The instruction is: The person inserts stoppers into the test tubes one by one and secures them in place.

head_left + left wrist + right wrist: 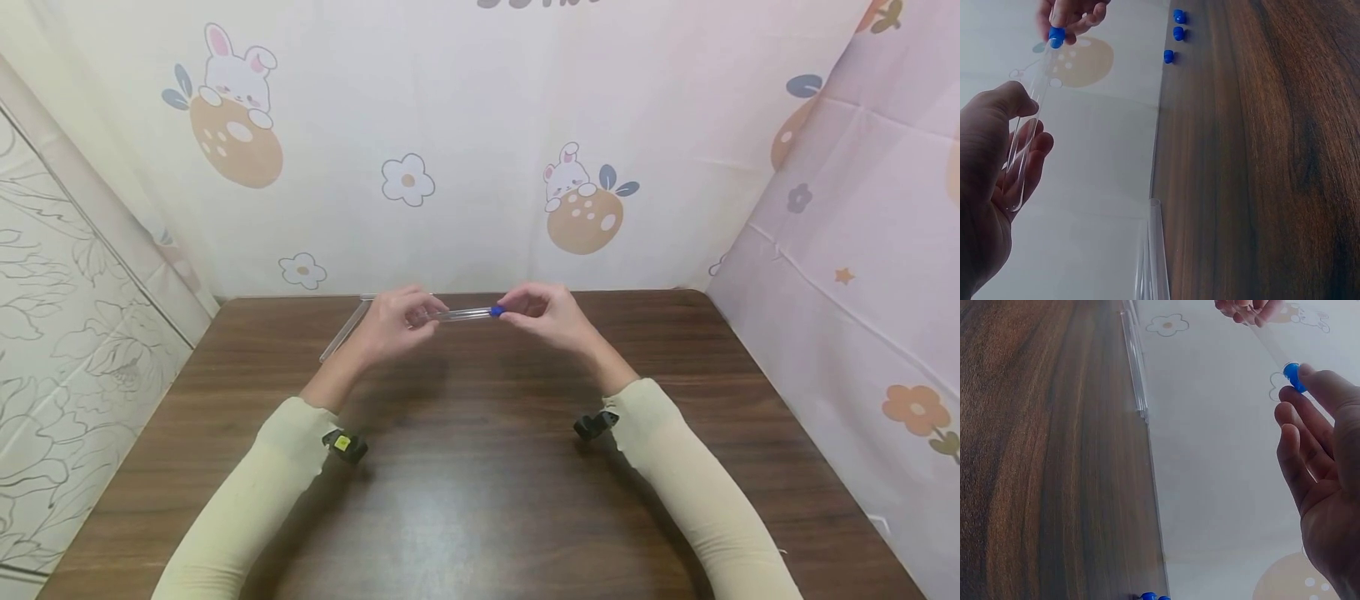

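Note:
A clear glass test tube point(467, 314) is held up sideways over the far edge of the table. My left hand point(393, 323) grips its body, thumb on one side and fingers on the other, with the rounded end point(1015, 203) by the palm. At the tube's mouth sits a blue stopper point(1293, 376), which my right hand point(551, 317) pinches between thumb and index finger. The other right fingers are loosely bent beside it. In the left wrist view the stopper point(1056, 36) lines up with the tube.
Several clear tubes point(345, 331) lie at the table's far left, behind my left hand. Loose blue stoppers point(1179, 33) stand along the back edge toward the right. A patterned curtain point(480, 167) hangs right behind the brown wooden table point(465, 467).

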A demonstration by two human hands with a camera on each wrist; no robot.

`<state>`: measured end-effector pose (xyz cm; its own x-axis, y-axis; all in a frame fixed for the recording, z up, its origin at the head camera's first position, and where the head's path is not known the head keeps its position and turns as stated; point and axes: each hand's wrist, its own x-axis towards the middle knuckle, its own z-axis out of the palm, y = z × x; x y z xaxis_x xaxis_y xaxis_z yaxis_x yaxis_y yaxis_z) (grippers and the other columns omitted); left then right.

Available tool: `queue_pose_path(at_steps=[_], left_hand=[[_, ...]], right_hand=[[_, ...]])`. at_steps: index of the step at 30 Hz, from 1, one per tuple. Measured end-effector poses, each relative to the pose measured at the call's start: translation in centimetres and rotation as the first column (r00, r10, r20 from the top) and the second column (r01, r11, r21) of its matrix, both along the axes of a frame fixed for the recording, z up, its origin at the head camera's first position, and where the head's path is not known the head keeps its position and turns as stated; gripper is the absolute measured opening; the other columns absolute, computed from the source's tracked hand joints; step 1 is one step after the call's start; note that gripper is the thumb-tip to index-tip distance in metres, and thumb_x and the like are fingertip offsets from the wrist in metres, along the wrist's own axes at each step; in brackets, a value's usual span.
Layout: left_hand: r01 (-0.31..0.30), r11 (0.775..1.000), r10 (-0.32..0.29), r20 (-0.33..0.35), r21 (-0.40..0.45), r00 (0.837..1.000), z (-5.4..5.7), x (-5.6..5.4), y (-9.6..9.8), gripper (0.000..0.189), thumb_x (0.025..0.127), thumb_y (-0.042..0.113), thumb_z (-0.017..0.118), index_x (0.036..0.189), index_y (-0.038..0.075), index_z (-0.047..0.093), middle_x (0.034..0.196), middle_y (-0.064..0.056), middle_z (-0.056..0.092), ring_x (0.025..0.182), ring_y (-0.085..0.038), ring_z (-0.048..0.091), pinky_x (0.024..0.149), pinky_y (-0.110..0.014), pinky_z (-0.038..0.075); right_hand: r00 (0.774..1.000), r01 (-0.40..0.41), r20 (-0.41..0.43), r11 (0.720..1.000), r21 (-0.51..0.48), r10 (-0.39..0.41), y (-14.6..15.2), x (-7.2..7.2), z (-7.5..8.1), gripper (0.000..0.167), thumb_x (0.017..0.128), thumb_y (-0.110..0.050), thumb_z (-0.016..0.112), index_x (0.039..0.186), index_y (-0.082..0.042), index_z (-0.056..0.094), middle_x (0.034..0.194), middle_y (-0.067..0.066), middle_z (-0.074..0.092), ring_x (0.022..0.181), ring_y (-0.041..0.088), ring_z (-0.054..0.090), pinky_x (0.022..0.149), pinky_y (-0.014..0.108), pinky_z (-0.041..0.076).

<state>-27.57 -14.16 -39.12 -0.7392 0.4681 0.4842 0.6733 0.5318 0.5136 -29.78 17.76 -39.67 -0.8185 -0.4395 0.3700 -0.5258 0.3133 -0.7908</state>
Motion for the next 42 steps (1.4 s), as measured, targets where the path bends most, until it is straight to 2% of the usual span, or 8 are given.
queue_pose_path(at_steps=[8,12,18,26,34,38,40,42], left_hand=[[0.003,1.000,-0.003,-0.013,0.008,1.000,-0.16,0.04,-0.02,0.017,0.096,0.005,0.084,0.113,0.005,0.083,0.106,-0.013,0.083,0.086,-0.027,0.079,0.080,-0.040,0.068],[-0.010,1.000,0.010,-0.018,0.005,1.000,-0.22,0.08,0.00,0.016,0.097,0.008,0.087,0.112,0.006,0.083,0.106,-0.012,0.083,0.086,-0.026,0.078,0.080,-0.038,0.066],[-0.011,1.000,0.011,-0.044,0.004,0.999,-0.28,0.11,-0.07,0.015,0.097,0.009,0.087,0.112,0.006,0.084,0.105,-0.013,0.085,0.085,-0.026,0.078,0.079,-0.040,0.067],[0.013,1.000,-0.014,-0.109,-0.013,0.994,-0.41,0.01,-0.16,0.014,0.097,0.007,0.086,0.111,0.006,0.086,0.098,-0.011,0.085,0.078,-0.025,0.074,0.073,-0.036,0.062],[0.017,0.999,-0.021,-0.111,-0.033,0.994,-0.35,0.13,0.15,0.012,0.097,0.008,0.086,0.109,0.006,0.085,0.104,-0.011,0.088,0.082,-0.026,0.080,0.077,-0.041,0.065],[0.018,0.999,-0.022,-0.119,-0.032,0.993,-0.21,0.24,0.39,0.011,0.097,0.008,0.085,0.108,0.007,0.084,0.101,-0.011,0.088,0.082,-0.025,0.080,0.076,-0.040,0.065],[0.019,0.999,-0.023,-0.116,-0.031,0.993,-0.07,0.30,0.51,0.010,0.098,0.008,0.084,0.108,0.007,0.084,0.099,-0.011,0.087,0.079,-0.024,0.078,0.074,-0.038,0.065],[0.018,0.999,-0.021,-0.103,-0.031,0.994,0.14,0.43,0.58,0.010,0.099,0.008,0.084,0.109,0.007,0.083,0.098,-0.011,0.087,0.078,-0.024,0.077,0.073,-0.038,0.064]], right_hand=[[1.000,0.003,0.019,1.000,-0.001,-0.003,0.00,-0.02,-0.34,0.018,0.099,-0.005,0.085,0.116,-0.001,0.084,0.111,0.022,0.085,0.090,0.009,0.079,0.080,0.020,0.063],[1.000,-0.007,0.027,1.000,-0.012,0.007,-0.01,-0.01,-0.41,0.017,0.098,-0.004,0.085,0.114,0.000,0.084,0.109,0.023,0.086,0.085,0.008,0.079,0.076,0.021,0.063],[1.000,-0.018,0.017,1.000,-0.019,0.018,-0.13,0.06,-0.35,0.016,0.097,-0.003,0.086,0.113,0.000,0.084,0.106,0.023,0.086,0.081,0.006,0.078,0.071,0.020,0.061],[1.000,-0.018,-0.009,1.000,-0.009,0.018,-0.37,0.18,-0.46,0.016,0.097,-0.001,0.086,0.113,0.001,0.084,0.106,0.023,0.086,0.090,0.022,0.083,0.078,0.019,0.063],[1.000,-0.009,0.004,1.000,0.003,0.009,-0.46,0.45,-0.31,0.016,0.098,-0.001,0.085,0.114,0.002,0.085,0.109,0.023,0.086,0.097,0.041,0.084,0.082,0.017,0.064],[1.000,-0.015,0.010,1.000,-0.005,0.015,-0.36,0.37,-0.37,0.019,0.099,-0.001,0.084,0.117,0.002,0.084,0.110,0.024,0.086,0.092,0.030,0.086,0.081,0.022,0.067],[1.000,-0.013,0.018,1.000,-0.009,0.013,-0.26,0.31,-0.41,0.019,0.099,-0.002,0.084,0.118,0.002,0.084,0.109,0.024,0.086,0.089,0.021,0.085,0.081,0.027,0.069],[1.000,-0.010,0.025,1.000,-0.016,0.011,-0.15,0.26,-0.41,0.019,0.098,-0.002,0.085,0.117,0.001,0.084,0.109,0.023,0.087,0.087,0.022,0.085,0.081,0.033,0.071]])
